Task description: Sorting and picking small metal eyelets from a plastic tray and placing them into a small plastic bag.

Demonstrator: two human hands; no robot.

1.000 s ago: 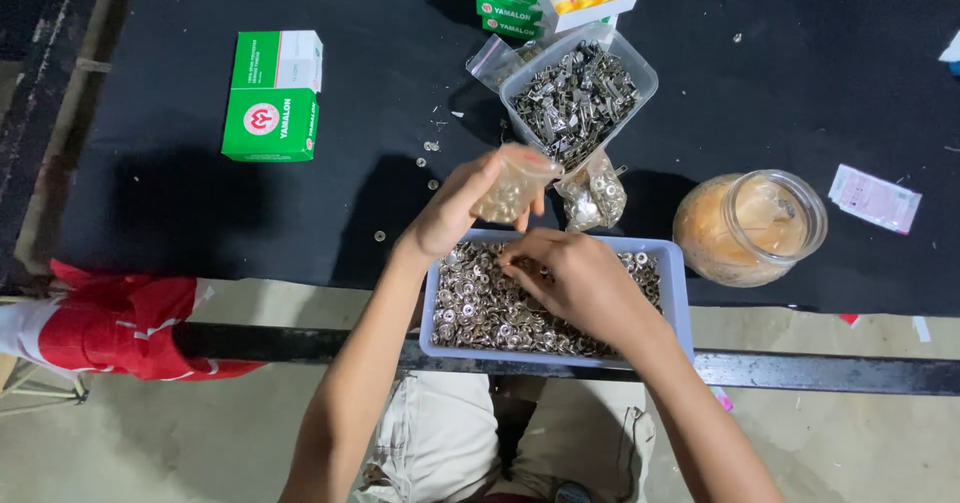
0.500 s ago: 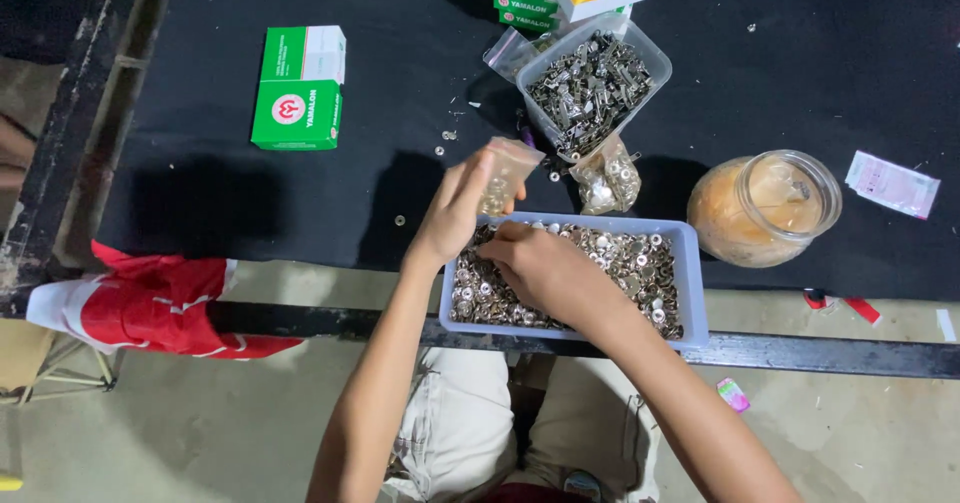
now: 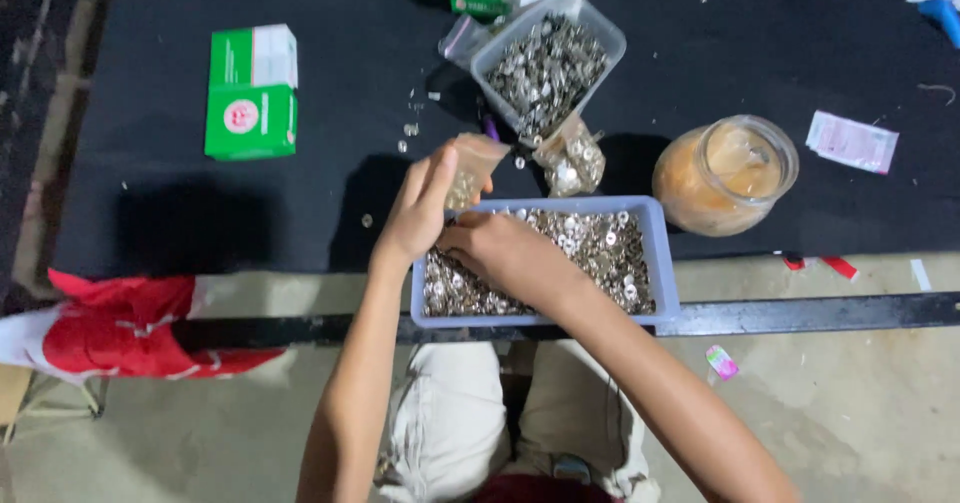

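At table edge: left hand clamps a small clear bag; right hand in the blue tray.
Hands unchanged since earlier frame; bag at tray's 11 o'clock; right fingertips hidden among metal parts, grip unclear.

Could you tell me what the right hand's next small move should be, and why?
Probably lift a pinch of small metal parts from the blue tray into the small clear bag: the right hand rests among them, and the left hand holds the bag just above.

Workshop: trays of metal parts
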